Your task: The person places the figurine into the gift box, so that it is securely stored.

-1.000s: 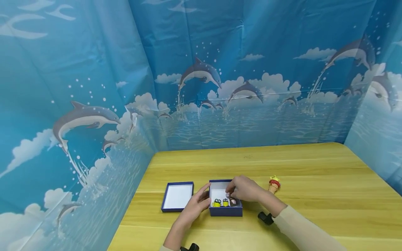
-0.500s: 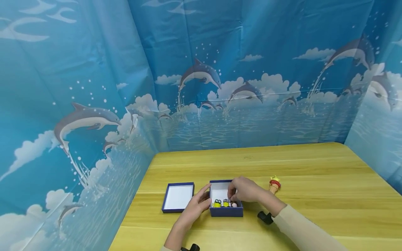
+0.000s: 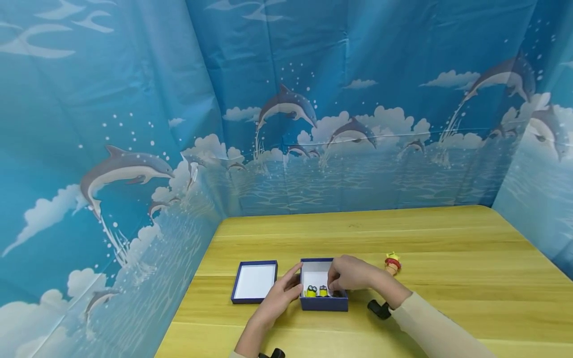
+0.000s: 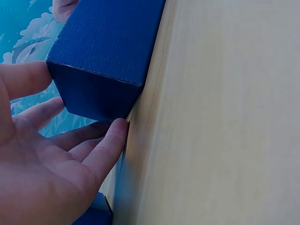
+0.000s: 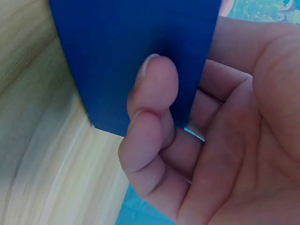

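Observation:
A dark blue box [image 3: 324, 304] with a white inside stands uncovered on the table. Two yellow Minion figurines with goggles, one at the left [image 3: 311, 292] and one in the middle [image 3: 323, 292], are at its front wall. My left hand [image 3: 274, 302] rests against the box's left side, its fingers spread along the wall in the left wrist view. My right hand [image 3: 352, 273] reaches over the right wall; its thumb and index fingertips pinch down at a small dark brown figurine [image 3: 337, 294], mostly hidden. In the right wrist view, its curled outer fingers [image 5: 157, 89] lie outside the blue wall.
The blue-edged lid [image 3: 255, 282] lies left of the box, white inside up. An ice cream cone toy [image 3: 392, 264] with red and yellow on top lies to the right on the wooden table [image 3: 286, 233]. A dolphin-print curtain [image 3: 358, 174] hangs behind.
The right fingertips have gone lower into the box's front right corner, and the brown figurine has sunk down with them. The left hand has stayed against the box.

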`<state>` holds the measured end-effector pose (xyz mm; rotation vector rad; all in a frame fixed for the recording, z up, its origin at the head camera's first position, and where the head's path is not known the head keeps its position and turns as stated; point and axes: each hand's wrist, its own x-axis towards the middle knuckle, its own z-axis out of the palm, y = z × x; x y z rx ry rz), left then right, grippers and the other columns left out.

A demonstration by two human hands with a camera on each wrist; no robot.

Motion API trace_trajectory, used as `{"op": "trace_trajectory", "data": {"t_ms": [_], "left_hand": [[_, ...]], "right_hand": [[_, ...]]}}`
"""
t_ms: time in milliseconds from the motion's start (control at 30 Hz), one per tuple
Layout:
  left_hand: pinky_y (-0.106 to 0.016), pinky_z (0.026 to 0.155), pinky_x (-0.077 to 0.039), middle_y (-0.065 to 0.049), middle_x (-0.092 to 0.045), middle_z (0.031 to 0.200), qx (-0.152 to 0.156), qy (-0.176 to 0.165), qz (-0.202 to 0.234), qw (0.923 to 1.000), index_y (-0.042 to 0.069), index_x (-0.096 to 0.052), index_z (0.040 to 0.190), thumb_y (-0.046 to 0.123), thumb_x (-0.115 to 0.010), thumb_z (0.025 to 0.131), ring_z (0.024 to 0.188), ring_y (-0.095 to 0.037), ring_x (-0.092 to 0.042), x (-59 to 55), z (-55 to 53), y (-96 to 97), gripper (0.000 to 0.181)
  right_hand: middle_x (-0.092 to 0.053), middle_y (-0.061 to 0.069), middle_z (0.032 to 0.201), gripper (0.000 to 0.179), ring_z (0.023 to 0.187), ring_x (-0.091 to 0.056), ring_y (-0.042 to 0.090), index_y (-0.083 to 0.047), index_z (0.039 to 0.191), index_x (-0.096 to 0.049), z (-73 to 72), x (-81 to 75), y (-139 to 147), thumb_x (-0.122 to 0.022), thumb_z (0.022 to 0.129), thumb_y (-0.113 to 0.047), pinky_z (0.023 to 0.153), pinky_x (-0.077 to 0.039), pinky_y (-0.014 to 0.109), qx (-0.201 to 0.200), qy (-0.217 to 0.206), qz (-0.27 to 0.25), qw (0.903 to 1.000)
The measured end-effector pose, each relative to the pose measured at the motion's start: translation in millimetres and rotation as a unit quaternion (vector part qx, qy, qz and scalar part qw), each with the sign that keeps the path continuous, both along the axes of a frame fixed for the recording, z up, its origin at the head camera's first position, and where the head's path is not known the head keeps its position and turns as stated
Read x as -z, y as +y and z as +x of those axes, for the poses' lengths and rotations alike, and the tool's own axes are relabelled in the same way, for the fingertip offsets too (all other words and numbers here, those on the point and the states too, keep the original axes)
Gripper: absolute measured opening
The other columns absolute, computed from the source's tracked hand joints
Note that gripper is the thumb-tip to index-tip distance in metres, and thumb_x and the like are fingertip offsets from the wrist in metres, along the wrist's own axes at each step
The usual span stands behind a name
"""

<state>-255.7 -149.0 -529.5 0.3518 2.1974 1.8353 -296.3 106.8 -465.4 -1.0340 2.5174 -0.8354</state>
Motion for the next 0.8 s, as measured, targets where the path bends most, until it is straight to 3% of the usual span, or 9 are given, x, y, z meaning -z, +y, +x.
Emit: {"op": "trace_trajectory", "data": {"t_ms": [267, 533, 800], "left_hand": [[-0.049, 0.111, -0.04, -0.02, -0.038, 0.156, 0.003, -0.002, -0.002, 1.0, 0.031, -0.035, 0.158, 0.026, -0.055, 0.105, 0.142, -0.036, -0.038, -1.3, 0.7, -0.2, 0.056], [-0.051, 0.111, -0.039, -0.019, -0.038, 0.156, 0.002, -0.001, -0.008, 1.0, 0.031, -0.035, 0.158, 0.027, -0.055, 0.105, 0.143, -0.037, -0.037, -2.3, 1.8, 0.1, 0.056], [-0.051, 0.111, -0.039, -0.019, -0.038, 0.156, 0.002, 0.001, -0.009, 1.0, 0.033, -0.035, 0.158, 0.028, -0.055, 0.105, 0.143, -0.038, -0.036, -3.8, 2.1, -0.7, 0.056]], "right_hand": [[-0.072, -0.004, 0.083, 0.013, 0.065, -0.064, 0.018, -0.012, 0.097, -0.079, 2.6, -5.5, 1.9, -0.067, 0.097, -0.009, 0.058, -0.052, 0.03, 0.012, -0.016, -0.013, 0.9997], [-0.073, 0.001, 0.104, 0.016, 0.09, -0.066, 0.014, -0.012, 0.109, -0.078, 3.3, -10.1, 7.5, -0.065, 0.098, -0.012, 0.072, -0.056, 0.035, 0.025, 0.016, -0.027, 0.9992], [-0.072, 0.001, 0.113, 0.019, 0.1, -0.065, 0.023, -0.017, 0.114, -0.076, 6.6, -14.0, 15.5, -0.068, 0.097, -0.015, 0.074, -0.055, 0.038, 0.089, 0.005, -0.062, 0.9942]]}}
